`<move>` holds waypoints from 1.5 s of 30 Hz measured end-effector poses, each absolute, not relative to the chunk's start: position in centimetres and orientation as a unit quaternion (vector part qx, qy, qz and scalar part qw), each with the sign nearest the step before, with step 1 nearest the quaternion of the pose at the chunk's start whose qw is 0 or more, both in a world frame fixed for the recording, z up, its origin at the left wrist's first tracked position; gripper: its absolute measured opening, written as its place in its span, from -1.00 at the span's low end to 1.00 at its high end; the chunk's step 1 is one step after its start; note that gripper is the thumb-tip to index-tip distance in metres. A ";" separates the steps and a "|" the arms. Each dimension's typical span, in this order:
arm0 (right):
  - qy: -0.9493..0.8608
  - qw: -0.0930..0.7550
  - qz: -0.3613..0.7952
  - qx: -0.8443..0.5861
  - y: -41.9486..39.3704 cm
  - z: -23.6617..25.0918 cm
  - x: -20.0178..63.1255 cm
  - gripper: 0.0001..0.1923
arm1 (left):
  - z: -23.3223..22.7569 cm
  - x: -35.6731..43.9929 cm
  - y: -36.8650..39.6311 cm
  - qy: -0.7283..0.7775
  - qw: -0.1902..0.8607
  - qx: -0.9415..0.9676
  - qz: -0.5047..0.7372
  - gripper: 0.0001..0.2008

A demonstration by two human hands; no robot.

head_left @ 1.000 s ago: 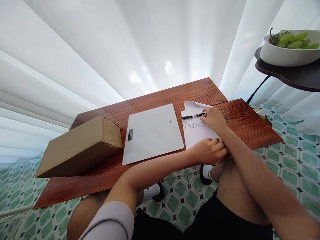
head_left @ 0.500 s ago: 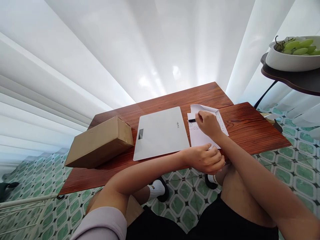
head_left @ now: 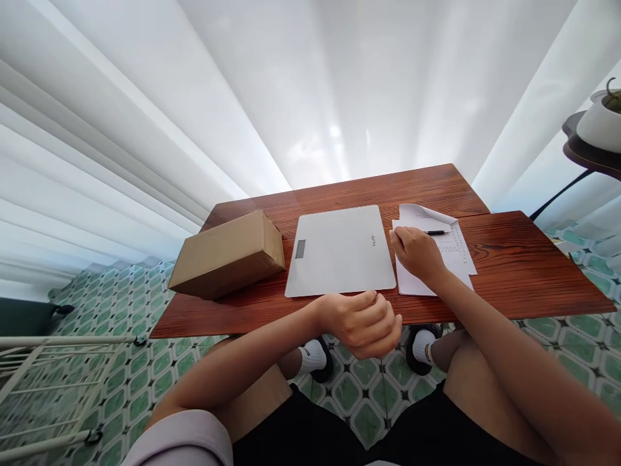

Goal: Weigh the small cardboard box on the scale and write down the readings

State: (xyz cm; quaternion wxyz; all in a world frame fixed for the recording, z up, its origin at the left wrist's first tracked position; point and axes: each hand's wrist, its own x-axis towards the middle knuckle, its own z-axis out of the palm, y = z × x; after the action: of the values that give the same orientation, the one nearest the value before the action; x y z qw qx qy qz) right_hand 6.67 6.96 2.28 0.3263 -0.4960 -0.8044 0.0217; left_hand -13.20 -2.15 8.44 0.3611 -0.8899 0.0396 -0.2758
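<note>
We face a cardboard box (head_left: 224, 255) and white bathroom scale (head_left: 342, 252), left hand (head_left: 363, 323) loosely curled, right hand (head_left: 417, 251) nearer the black pen (head_left: 438, 232), which runs rightward from its bent fingers over paper (head_left: 453, 262); either hand's grip, we cannot tell.

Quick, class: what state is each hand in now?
Left hand: loosely closed, nothing visible in it.
Right hand: curled; whether it grips the slim black pen cannot be told.
</note>
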 end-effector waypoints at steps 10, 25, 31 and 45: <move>-0.838 0.299 -0.007 -0.456 6.2 1.8 5.6 -0.65 | 8.1 -21.1 -4.3 -0.136 0.371 -0.872 -0.289 -0.61; -0.830 0.300 -0.013 -0.470 7.2 1.2 6.9 -0.65 | 7.0 -26.9 -6.0 -0.318 0.309 -0.835 -0.326 -0.80; -0.821 0.300 -0.011 -0.485 7.2 1.4 7.0 -0.64 | 6.5 -29.1 -5.8 -0.376 0.282 -0.813 -0.343 -0.80; -0.847 0.340 0.065 -0.403 6.3 4.8 -3.2 -0.67 | 8.0 -35.7 -6.6 -0.486 0.269 -0.649 -0.519 -0.76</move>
State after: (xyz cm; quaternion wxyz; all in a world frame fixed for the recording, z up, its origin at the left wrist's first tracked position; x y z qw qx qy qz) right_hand -3.18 6.25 4.82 0.3402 -0.4026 -0.8473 0.0653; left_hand -35.68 -6.58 8.00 0.2692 -0.6494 -0.4861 -0.5192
